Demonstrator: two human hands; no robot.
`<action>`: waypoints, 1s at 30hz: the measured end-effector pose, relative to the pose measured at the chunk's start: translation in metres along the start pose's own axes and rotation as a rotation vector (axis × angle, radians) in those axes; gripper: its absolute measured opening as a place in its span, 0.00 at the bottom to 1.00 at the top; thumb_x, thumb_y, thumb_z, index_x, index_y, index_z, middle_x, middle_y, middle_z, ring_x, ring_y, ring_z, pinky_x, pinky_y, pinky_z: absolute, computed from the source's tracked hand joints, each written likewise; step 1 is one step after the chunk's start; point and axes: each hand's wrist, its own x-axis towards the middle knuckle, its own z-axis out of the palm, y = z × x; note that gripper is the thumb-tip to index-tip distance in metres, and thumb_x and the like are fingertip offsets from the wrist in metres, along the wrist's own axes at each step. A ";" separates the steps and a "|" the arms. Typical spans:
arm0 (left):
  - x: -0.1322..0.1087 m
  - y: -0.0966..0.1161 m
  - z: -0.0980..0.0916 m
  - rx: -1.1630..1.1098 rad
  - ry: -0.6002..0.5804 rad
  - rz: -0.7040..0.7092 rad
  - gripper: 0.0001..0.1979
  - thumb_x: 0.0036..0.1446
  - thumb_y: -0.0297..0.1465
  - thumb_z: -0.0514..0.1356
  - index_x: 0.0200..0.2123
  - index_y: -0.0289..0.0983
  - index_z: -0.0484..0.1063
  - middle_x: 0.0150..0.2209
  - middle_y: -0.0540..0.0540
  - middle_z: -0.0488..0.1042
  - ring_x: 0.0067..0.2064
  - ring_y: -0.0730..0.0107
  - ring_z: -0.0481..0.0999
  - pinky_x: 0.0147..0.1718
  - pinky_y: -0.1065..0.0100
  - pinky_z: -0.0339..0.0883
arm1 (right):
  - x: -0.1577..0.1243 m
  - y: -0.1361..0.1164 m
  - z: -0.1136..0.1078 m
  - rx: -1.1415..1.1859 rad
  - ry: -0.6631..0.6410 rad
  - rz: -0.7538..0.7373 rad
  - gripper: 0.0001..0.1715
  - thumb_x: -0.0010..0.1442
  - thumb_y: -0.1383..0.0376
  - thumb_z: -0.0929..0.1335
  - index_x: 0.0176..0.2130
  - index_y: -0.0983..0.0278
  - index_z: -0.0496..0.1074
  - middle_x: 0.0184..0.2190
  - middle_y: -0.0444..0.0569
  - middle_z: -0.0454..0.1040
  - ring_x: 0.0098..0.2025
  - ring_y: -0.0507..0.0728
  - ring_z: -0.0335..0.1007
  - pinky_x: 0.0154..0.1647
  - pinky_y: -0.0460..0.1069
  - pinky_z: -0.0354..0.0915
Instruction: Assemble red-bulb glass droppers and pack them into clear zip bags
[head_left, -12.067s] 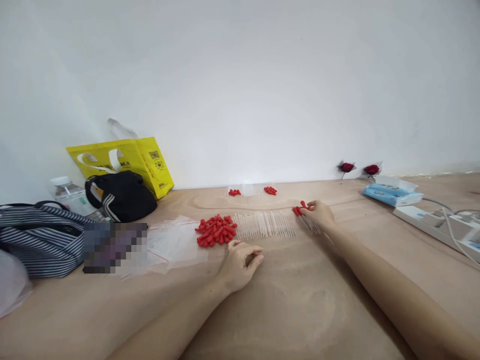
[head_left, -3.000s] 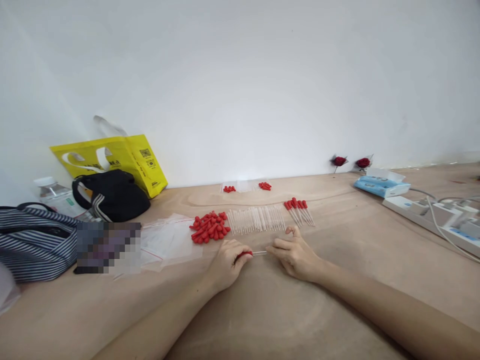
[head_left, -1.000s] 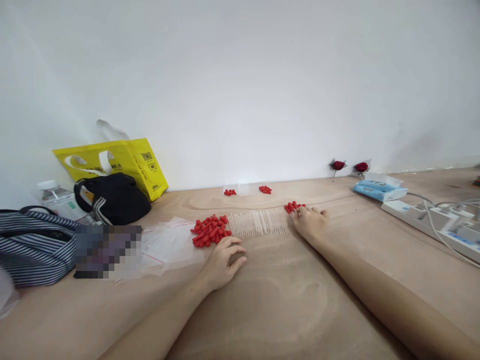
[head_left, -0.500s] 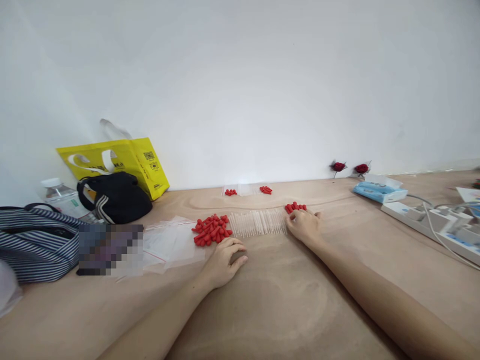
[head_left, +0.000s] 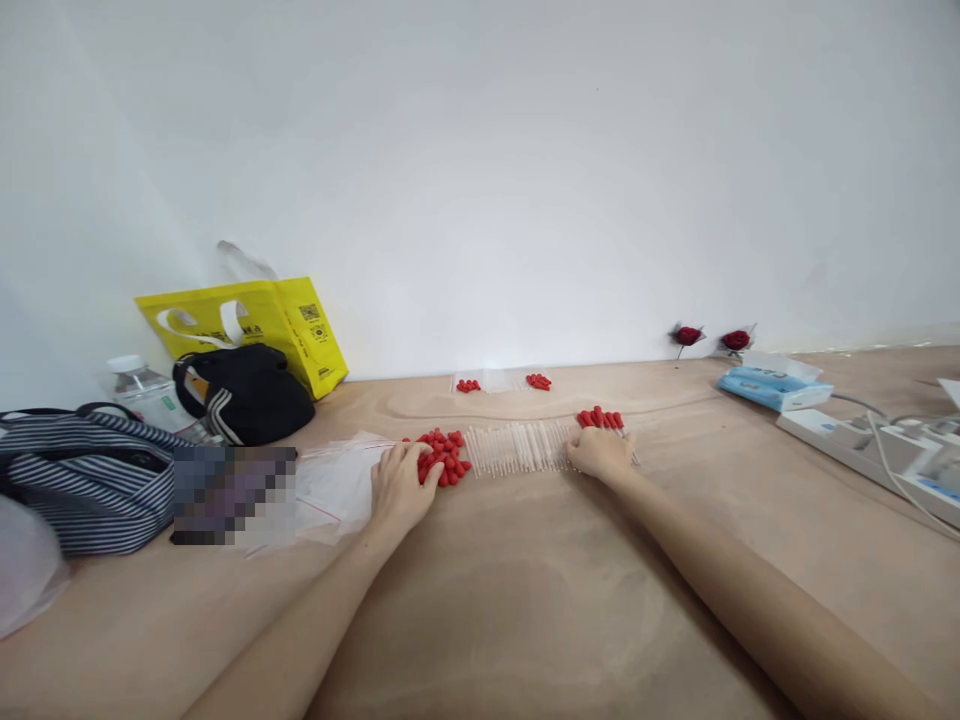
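A heap of small red bulb-shaped pieces [head_left: 447, 462] lies left of a row of thin white sticks [head_left: 517, 448] laid side by side. My left hand [head_left: 397, 485] rests at the heap's left edge, fingers curved over it and thumb apart; I see nothing held in it. At the row's right end is my right hand [head_left: 602, 453], fingers bent down and closed by the sticks. What its fingertips hold, if anything, is hidden. Just beyond it sit several red pieces in a line [head_left: 598, 417], with thin stick ends showing beside the hand.
Clear plastic bags [head_left: 341, 485] lie left of the heap. Two small red groups [head_left: 538, 381] sit on a bag near the wall. A yellow bag [head_left: 247, 320], black pouch [head_left: 259, 395] and striped bag [head_left: 82, 480] stand left; tissues [head_left: 776, 385] and a power strip [head_left: 877, 450] right.
My left hand has moved left from the heap's near right corner to its left side. The right hand stays at the row's end, its fingers now lower and more curled. The view has shifted slightly.
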 end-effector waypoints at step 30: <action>-0.033 0.055 0.007 -0.533 -0.374 0.422 0.11 0.53 0.27 0.54 0.40 0.38 0.71 0.35 0.46 0.68 0.37 0.67 0.68 0.37 0.66 0.64 | -0.075 0.029 0.005 0.420 0.126 -0.831 0.16 0.61 0.65 0.56 0.42 0.63 0.68 0.31 0.49 0.71 0.34 0.53 0.66 0.36 0.49 0.57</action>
